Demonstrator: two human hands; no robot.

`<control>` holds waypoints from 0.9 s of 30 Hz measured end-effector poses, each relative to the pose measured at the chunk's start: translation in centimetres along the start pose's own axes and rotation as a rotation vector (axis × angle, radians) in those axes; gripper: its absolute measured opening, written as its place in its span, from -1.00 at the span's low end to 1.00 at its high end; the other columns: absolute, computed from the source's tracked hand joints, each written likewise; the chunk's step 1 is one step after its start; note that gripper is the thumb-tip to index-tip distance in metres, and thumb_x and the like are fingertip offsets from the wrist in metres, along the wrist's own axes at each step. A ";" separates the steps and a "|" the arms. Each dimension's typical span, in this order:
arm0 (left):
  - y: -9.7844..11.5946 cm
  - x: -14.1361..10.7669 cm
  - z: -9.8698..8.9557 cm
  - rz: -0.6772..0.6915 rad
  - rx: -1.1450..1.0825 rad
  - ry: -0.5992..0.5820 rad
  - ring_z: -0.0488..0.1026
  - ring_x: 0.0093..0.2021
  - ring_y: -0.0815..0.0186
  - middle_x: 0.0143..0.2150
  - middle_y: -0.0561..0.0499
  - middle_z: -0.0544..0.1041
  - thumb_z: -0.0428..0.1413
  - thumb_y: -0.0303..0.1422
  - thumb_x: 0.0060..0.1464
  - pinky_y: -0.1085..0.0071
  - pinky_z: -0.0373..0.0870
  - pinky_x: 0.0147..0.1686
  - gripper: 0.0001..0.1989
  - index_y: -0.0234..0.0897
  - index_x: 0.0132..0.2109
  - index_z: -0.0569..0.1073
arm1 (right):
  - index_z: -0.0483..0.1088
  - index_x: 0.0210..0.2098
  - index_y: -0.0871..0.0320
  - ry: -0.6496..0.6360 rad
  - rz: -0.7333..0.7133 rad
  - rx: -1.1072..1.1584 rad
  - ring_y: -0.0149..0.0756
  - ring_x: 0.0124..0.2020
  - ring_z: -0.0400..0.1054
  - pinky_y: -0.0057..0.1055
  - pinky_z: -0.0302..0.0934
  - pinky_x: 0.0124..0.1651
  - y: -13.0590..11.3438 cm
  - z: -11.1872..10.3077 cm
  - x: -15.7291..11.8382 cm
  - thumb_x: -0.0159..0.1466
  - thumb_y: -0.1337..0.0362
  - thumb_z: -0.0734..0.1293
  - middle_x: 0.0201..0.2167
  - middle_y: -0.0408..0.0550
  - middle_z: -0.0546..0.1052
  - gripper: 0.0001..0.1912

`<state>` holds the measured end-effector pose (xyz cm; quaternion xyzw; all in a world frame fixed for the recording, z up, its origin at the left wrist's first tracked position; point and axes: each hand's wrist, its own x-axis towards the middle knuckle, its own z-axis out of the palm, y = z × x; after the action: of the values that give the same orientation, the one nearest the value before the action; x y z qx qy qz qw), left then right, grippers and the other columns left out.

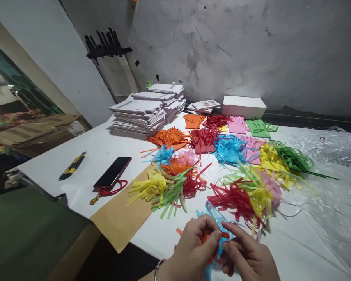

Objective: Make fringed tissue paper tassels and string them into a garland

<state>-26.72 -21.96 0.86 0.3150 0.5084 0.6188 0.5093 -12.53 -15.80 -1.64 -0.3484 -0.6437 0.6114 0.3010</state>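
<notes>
At the table's front edge, my left hand (197,242) is closed around a bunch of paper strips, orange and blue ones. Close beside it, my right hand (247,253) pinches blue paper strips (218,212), and a bit of red-orange paper shows between the two hands. Just beyond lie fringed paper tassels: a red bunch (235,199), a yellow bunch (150,185) and a light green bunch (172,191). Further back, folded fringed paper in blue (229,148), dark red (204,139), orange (171,137) and yellow (276,158) is spread out. The fingers hide part of the held strips.
Stacks of white flat packets (137,117) and a white box (244,107) stand by the wall. A phone (112,172) with a red cord, a yellow-black cutter (73,167) and brown paper (124,218) lie left. Clear plastic wrap (336,183) covers the right side.
</notes>
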 end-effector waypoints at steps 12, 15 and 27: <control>-0.9 0.2 0.6 -0.084 -0.083 0.051 0.15 -0.77 0.51 -0.74 0.19 0.36 0.21 0.09 0.07 0.61 0.07 -0.71 -0.51 -0.22 -0.37 0.25 | 0.29 0.30 0.17 0.192 -0.707 -0.750 -0.31 -0.60 0.49 -0.49 0.32 -0.55 0.3 -0.3 0.8 0.46 0.19 0.21 -0.51 -0.08 0.61 -0.54; -0.3 0.2 0.5 -0.088 -0.078 0.024 0.16 -0.74 0.50 -0.72 0.21 0.31 0.22 0.09 0.05 0.59 0.12 -0.69 -0.50 -0.21 -0.38 0.24 | 0.29 0.31 0.11 0.192 -0.623 -0.646 -0.34 -0.62 0.47 -0.54 0.34 -0.54 0.1 -0.3 0.8 0.43 0.11 0.25 -0.53 -0.14 0.60 -0.51; 0.5 0.0 0.0 0.016 0.069 -0.172 0.46 -0.50 0.28 -0.53 0.03 0.43 0.12 -0.16 0.23 0.38 0.41 -0.43 -0.72 -0.28 -0.34 0.44 | 0.51 -0.09 0.15 -0.217 0.048 0.142 -0.29 -0.56 0.47 -0.44 0.39 -0.47 -1.7 -0.9 0.9 0.32 -0.05 0.33 -0.54 -0.10 0.56 -0.60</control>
<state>-26.85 -21.92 1.30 0.3880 0.4813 0.5756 0.5352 -12.50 -14.56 0.07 -0.2731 -0.6193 0.6964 0.2387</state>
